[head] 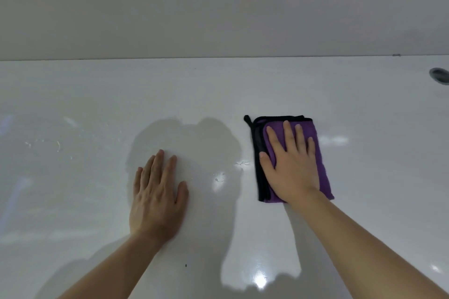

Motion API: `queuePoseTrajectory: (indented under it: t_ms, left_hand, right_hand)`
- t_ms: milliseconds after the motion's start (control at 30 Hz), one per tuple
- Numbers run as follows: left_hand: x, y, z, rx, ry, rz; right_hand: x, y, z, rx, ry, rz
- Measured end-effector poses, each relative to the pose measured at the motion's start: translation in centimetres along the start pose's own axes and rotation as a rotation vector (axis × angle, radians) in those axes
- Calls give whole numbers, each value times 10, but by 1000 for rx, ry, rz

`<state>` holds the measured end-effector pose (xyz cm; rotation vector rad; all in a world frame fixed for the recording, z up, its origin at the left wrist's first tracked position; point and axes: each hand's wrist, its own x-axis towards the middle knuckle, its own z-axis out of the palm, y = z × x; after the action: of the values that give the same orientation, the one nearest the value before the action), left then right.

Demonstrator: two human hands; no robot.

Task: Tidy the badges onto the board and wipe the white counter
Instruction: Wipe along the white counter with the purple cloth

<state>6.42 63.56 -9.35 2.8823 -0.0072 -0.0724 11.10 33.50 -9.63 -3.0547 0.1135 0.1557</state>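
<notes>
Here, the right hand [290, 165] presses flat, fingers straight, on the folded purple cloth [323, 177] at 3 o'clock on the white worktop [97, 104], left hand [156, 198] flat beside; soft, light, likely to slide easily under the palm.

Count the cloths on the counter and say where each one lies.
1. A folded purple cloth with black trim lies flat on the white counter, right of centre, under the right hand pressing on it. No other cloth shows in this view.
</notes>
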Motion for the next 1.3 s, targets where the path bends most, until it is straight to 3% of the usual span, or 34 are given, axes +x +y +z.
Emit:
queuePoseTrajectory:
  t_ms: [467,700,1300]
  left_hand:
    - [1,2,0,-14,56,-24]
    - [-1,-1,5,-10,77,-17]
    - [-4,-2,4,-52,126,-6]
  right_hand:
    - [-57,-105,13,105,-15,-193]
    - [-57,-65,18,91,-4,-247]
    - [-77,92,8,41,57,14]
